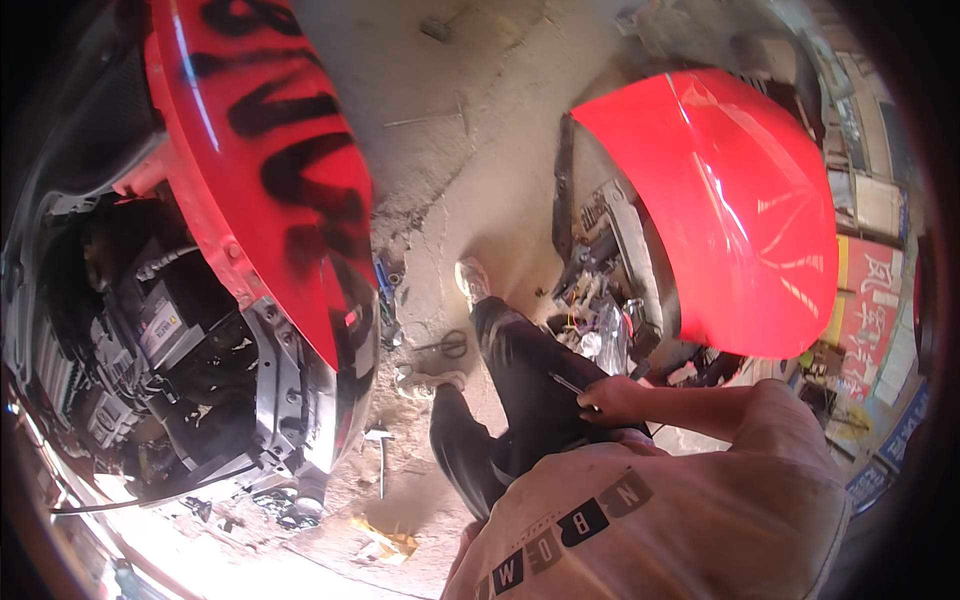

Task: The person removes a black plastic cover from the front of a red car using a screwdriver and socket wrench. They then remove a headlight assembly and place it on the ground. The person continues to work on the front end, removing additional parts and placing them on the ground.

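Note:
My right hand (610,400) is closed in front of my right thigh, around a slim metal rod-like tool (567,382) whose end sticks out to the left. Its exact kind is too small to tell. Past the lower left edge of my light shirt (560,530), a little of my left hand or wrist (467,537) shows in shadow, with its fingers hidden. On my left stands a car with its engine bay exposed, a battery (168,325) inside it. A red fender (285,150) with black painted marks borders the bay.
A red body panel (740,210) stands on the right, beside a pile of loose parts (600,320). On the floor lie a hammer (381,462), a black looped item (453,345), a blue-handled tool (384,277) and a yellowish scrap (385,545). Signboards (868,320) line the far right.

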A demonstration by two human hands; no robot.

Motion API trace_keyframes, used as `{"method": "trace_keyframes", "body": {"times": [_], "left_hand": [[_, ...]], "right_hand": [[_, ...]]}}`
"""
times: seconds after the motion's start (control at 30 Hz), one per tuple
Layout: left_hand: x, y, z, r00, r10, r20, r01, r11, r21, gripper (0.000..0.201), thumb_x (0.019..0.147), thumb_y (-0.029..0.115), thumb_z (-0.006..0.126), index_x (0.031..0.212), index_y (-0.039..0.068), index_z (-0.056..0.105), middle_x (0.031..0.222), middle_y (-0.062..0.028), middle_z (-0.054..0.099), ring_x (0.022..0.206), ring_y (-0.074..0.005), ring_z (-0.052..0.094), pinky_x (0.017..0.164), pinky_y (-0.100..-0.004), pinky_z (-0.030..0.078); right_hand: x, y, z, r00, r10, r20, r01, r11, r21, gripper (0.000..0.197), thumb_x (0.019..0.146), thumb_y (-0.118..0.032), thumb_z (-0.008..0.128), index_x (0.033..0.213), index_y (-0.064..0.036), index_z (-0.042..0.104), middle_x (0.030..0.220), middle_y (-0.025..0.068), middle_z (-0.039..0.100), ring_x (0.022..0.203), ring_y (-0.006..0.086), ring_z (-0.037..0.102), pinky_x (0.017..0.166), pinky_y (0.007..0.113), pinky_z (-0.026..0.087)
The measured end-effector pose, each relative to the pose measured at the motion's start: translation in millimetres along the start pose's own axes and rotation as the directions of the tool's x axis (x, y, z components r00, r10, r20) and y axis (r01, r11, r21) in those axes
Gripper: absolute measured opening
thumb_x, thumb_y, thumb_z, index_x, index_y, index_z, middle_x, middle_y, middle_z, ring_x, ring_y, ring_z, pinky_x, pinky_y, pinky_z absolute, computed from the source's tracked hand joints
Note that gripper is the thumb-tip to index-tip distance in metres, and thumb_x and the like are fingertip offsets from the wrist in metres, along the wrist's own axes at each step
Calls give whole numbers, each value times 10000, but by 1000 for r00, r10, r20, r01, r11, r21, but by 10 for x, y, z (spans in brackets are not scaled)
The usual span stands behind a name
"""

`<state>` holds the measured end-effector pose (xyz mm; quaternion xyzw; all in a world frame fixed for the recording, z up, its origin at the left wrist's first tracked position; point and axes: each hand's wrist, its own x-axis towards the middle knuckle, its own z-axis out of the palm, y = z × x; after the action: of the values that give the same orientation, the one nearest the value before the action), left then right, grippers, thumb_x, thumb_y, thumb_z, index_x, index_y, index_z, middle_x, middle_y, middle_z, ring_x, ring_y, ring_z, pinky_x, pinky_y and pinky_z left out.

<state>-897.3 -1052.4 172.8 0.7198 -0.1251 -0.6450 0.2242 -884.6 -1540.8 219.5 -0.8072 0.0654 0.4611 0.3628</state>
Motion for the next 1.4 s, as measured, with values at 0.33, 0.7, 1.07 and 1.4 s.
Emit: {"method": "trace_keyframes", "body": {"times": [0.33,0.7,1.07,1.4], "left_hand": [[-530,-905,-11,978,-31,205,35,999,-13,240,963,275,551,982,71,676,868,-169,693,792,-379,665,671,-465,517],[-300,-1143,-127,952,23,305,-17,1000,-19,226,966,245,565,989,45,668,879,-163,688,813,-374,650,715,-441,512],[1581,-1101,-400,945,176,277,-184,983,5,214,969,215,580,996,18,659,889,-157,683,833,-369,635,759,-417,507],[3923,-1524,-1202,962,114,-246,-63,976,208,185,905,252,692,925,68,693,803,-120,715,742,-217,715,656,-345,547]], "right_hand": [[-668,-1232,1420,947,305,-98,-254,903,346,211,904,-265,625,889,-56,607,864,163,632,850,381,639,752,472,515],[-570,-1347,1448,948,276,-160,-224,932,286,261,869,-332,659,866,-73,631,827,146,646,791,352,658,703,466,528],[3235,1320,186,747,158,-646,-201,979,7,313,888,-358,618,962,-59,670,854,187,683,830,376,676,698,496,538],[6286,2850,295,821,80,-565,-187,973,-134,359,920,-356,574,1050,-28,643,1004,194,692,981,370,663,824,487,549]]}}
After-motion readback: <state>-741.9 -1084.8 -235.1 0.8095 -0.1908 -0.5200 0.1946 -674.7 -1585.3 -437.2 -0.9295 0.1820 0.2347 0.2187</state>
